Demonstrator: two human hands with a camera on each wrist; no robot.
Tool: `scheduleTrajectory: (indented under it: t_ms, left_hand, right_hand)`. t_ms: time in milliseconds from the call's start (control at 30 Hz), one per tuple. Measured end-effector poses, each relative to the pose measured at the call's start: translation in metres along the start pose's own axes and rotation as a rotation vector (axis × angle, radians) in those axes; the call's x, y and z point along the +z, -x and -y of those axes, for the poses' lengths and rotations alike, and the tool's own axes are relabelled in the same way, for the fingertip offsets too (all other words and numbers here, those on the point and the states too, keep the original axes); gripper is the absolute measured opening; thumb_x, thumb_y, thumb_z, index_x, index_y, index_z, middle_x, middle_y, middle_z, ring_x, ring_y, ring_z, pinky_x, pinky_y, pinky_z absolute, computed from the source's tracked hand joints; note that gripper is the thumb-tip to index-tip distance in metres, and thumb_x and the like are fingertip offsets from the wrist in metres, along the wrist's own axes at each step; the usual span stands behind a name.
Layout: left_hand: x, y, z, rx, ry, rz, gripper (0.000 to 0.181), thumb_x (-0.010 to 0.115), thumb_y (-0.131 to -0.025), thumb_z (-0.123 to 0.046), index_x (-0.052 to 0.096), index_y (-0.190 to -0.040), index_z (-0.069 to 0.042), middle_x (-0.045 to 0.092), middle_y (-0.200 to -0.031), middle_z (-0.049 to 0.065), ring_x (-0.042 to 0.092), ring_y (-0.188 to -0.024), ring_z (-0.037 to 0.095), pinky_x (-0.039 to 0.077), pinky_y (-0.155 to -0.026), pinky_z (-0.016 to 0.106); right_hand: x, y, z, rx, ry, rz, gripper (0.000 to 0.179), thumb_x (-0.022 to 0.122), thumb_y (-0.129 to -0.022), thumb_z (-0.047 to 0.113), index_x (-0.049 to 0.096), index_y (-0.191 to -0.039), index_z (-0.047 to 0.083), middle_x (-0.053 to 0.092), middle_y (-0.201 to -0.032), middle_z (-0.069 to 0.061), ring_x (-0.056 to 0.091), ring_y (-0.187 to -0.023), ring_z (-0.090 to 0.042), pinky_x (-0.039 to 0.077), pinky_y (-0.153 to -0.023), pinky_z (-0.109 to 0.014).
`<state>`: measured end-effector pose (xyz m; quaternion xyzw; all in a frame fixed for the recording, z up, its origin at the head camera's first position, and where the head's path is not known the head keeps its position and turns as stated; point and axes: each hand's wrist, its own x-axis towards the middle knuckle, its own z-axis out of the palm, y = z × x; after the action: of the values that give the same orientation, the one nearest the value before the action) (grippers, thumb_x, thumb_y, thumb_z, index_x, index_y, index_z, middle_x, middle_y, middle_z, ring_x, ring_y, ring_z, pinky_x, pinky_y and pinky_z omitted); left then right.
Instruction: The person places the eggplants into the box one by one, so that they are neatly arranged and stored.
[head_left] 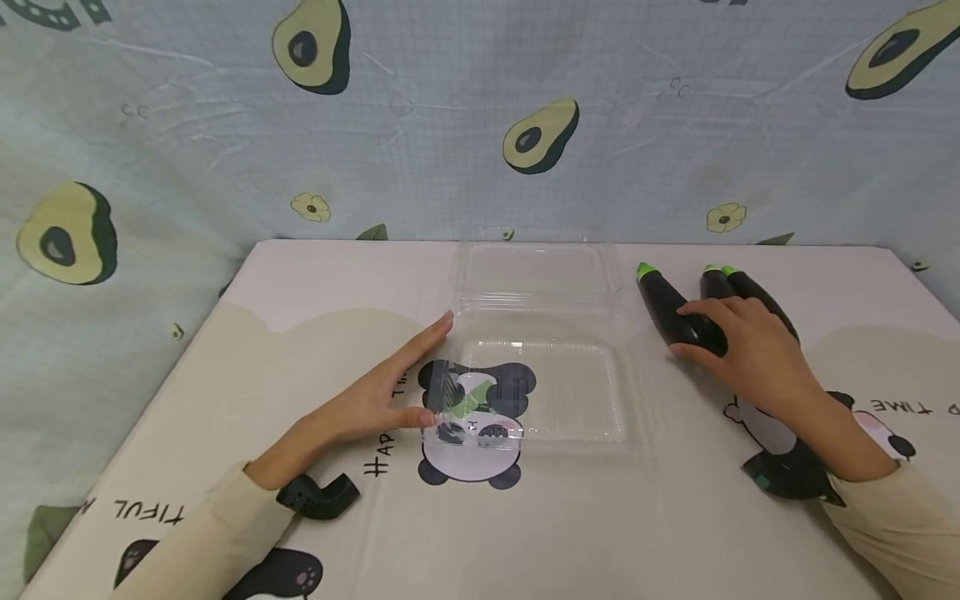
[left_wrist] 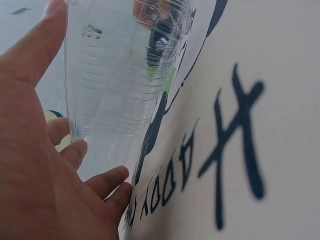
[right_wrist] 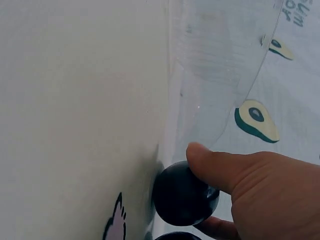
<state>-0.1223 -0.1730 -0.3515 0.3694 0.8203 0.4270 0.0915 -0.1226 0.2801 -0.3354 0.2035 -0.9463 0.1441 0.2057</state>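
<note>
We are looking down at a printed table cover (head_left: 315, 275), where our left hand (head_left: 375, 398) is lying flat with its fingers straight and released, pressing edgewise against the left wall of a clear plastic clamshell container (head_left: 543, 392); in the left wrist view the fingers (left_wrist: 100, 182) are touching the ribbed transparent wall (left_wrist: 125, 75). The container is sitting between our two hands with its lid (head_left: 536, 271) lying open on the far side. Our right hand (head_left: 738, 342) is grasping the nearest of three dark eggplants (head_left: 663, 308), its fingers curling over the rounded end; in the right wrist view the thumb (right_wrist: 220, 167) is pressing on that dark end (right_wrist: 182, 197), just beside the container's edge (right_wrist: 220, 65). The other two eggplants (head_left: 738, 287) are lying just beyond this hand, partly under its fingers, their green stems pointing away from us. A black strap piece (head_left: 318, 496) is resting near our left wrist.
</note>
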Motion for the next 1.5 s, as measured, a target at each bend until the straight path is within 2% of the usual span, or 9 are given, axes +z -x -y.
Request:
scheduleTrajectory:
  t_ms: [133, 267, 500, 700, 833, 1033, 1133, 1267, 1500]
  left_hand:
    - [0.001, 0.000, 0.001, -0.016, 0.011, 0.002, 0.100, 0.070, -0.080, -0.050, 0.009, -0.155, -0.026, 0.007, -0.160, -0.008, 0.015, -0.144, 0.021, 0.014, -0.110, 0.059]
    - [0.001, 0.000, 0.001, -0.026, 0.018, 0.002, 0.100, 0.071, -0.079, -0.049, 0.009, -0.155, -0.027, 0.009, -0.159, -0.007, 0.016, -0.143, 0.021, 0.014, -0.110, 0.059]
    - [0.000, -0.001, 0.002, -0.010, 0.020, 0.003, 0.100, 0.071, -0.080, -0.048, 0.009, -0.155, -0.028, 0.012, -0.159, -0.005, 0.019, -0.143, 0.021, 0.014, -0.110, 0.059]
    - [-0.001, -0.001, 0.002, -0.021, 0.027, 0.004, 0.100, 0.072, -0.080, -0.046, 0.009, -0.155, -0.028, 0.013, -0.159, -0.004, 0.020, -0.143, 0.022, 0.013, -0.110, 0.059]
    - [-0.001, -0.001, 0.002, -0.022, 0.038, 0.006, 0.100, 0.073, -0.080, -0.045, 0.010, -0.155, -0.028, 0.013, -0.159, -0.004, 0.019, -0.143, 0.021, 0.013, -0.110, 0.059]
    - [0.000, -0.001, 0.001, -0.014, 0.037, 0.002, 0.098, 0.072, -0.080, -0.048, 0.012, -0.155, -0.027, 0.013, -0.159, -0.005, 0.022, -0.142, 0.024, 0.015, -0.109, 0.059]
    - [0.000, -0.002, 0.002, 0.005, 0.038, 0.002, 0.096, 0.072, -0.081, -0.047, 0.014, -0.155, -0.026, 0.013, -0.159, -0.007, 0.026, -0.141, 0.025, 0.016, -0.110, 0.058]
    - [0.000, -0.003, 0.003, 0.023, 0.051, 0.003, 0.095, 0.071, -0.082, -0.047, 0.015, -0.155, -0.025, 0.013, -0.159, -0.009, 0.028, -0.140, 0.026, 0.016, -0.109, 0.059]
    - [0.001, -0.001, 0.003, 0.013, 0.062, -0.002, 0.094, 0.070, -0.082, -0.049, 0.015, -0.155, -0.026, 0.013, -0.159, -0.009, 0.029, -0.139, 0.026, 0.015, -0.108, 0.061]
  right_hand:
    - [-0.002, 0.001, 0.004, 0.060, -0.008, 0.058, 0.050, 0.082, -0.075, 0.024, 0.061, -0.120, 0.014, 0.057, -0.114, -0.020, 0.053, -0.067, -0.027, 0.043, -0.049, -0.042]
    - [-0.004, 0.002, 0.009, 0.096, -0.006, 0.099, 0.050, 0.079, -0.079, 0.021, 0.057, -0.123, 0.015, 0.055, -0.112, -0.021, 0.035, -0.043, -0.013, 0.030, -0.037, -0.030]
    - [-0.006, 0.000, 0.013, 0.133, -0.004, 0.143, 0.050, 0.074, -0.083, 0.017, 0.051, -0.128, 0.008, 0.053, -0.108, -0.025, 0.037, -0.045, -0.017, 0.030, -0.037, -0.031]
    - [-0.003, 0.000, 0.014, 0.165, -0.019, 0.123, 0.056, 0.075, -0.084, 0.027, 0.050, -0.129, 0.007, 0.048, -0.065, -0.005, 0.034, -0.044, -0.015, 0.025, -0.037, -0.029]
    - [-0.001, 0.000, 0.014, 0.164, -0.041, 0.105, 0.056, 0.076, -0.083, 0.024, 0.050, -0.129, 0.005, 0.042, -0.059, -0.002, 0.032, -0.041, -0.013, 0.023, -0.037, -0.028]
    - [-0.002, 0.000, 0.012, 0.180, -0.087, 0.038, 0.054, 0.075, -0.083, 0.017, 0.052, -0.129, 0.002, 0.064, -0.094, -0.027, 0.036, -0.040, -0.013, 0.028, -0.038, -0.029]
    - [-0.004, -0.001, 0.012, 0.188, -0.094, 0.017, 0.054, 0.074, -0.084, 0.017, 0.051, -0.130, 0.002, 0.064, -0.097, -0.029, 0.037, -0.040, -0.013, 0.030, -0.038, -0.029]
    - [-0.007, -0.001, 0.011, 0.190, -0.101, 0.011, 0.054, 0.074, -0.085, 0.017, 0.051, -0.131, 0.003, 0.064, -0.085, -0.025, 0.038, -0.040, -0.013, 0.032, -0.039, -0.030]
    - [-0.013, -0.004, 0.011, 0.177, -0.113, -0.034, 0.051, 0.074, -0.085, 0.017, 0.053, -0.130, 0.005, 0.063, -0.103, -0.032, 0.047, -0.048, -0.020, 0.032, -0.043, -0.031]
